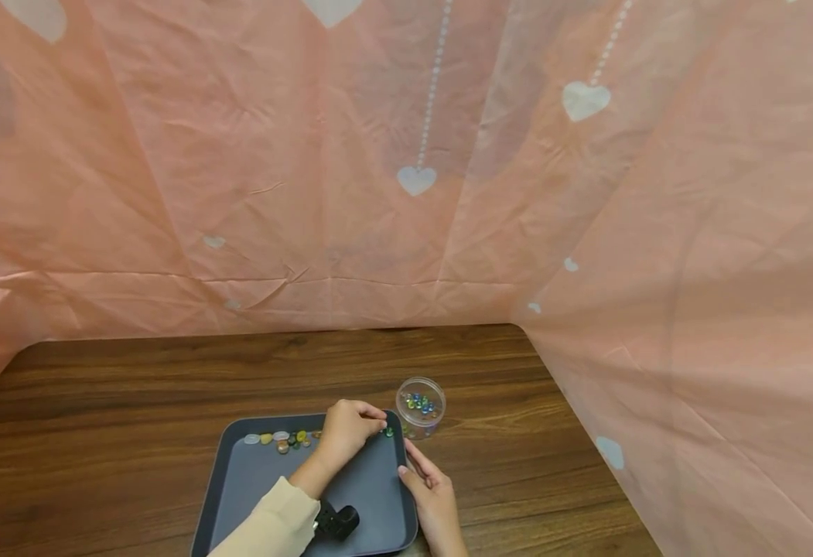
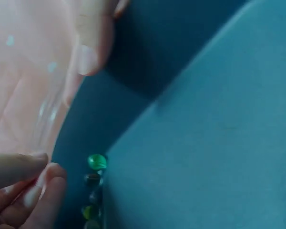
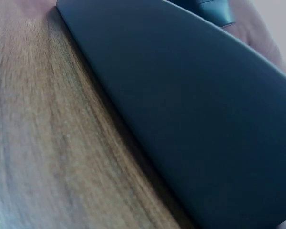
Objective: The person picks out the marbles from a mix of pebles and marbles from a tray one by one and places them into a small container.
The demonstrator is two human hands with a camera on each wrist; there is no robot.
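A dark grey tray (image 1: 371,495) lies on the table, with a row of glass marbles (image 1: 302,438) and flat pebbles (image 1: 251,439) along its far side. My left hand (image 1: 350,433) reaches over the tray's far right corner, thumb and fingertips drawn together close to a green marble (image 2: 97,161). Whether something small sits between those fingertips I cannot tell. With thumb over the rim and fingers along the outer wall, my right hand (image 1: 434,499) holds the tray's right side. Its thumb (image 2: 88,57) shows at the rim in the left wrist view.
A clear round jar (image 1: 421,402) with several coloured marbles stands just beyond the tray's far right corner. Wood-grain table (image 1: 517,433) surrounds the tray. Pink cloth (image 1: 350,232) with white hearts hangs behind and at the sides. A black device (image 1: 338,523) sits at my left wrist.
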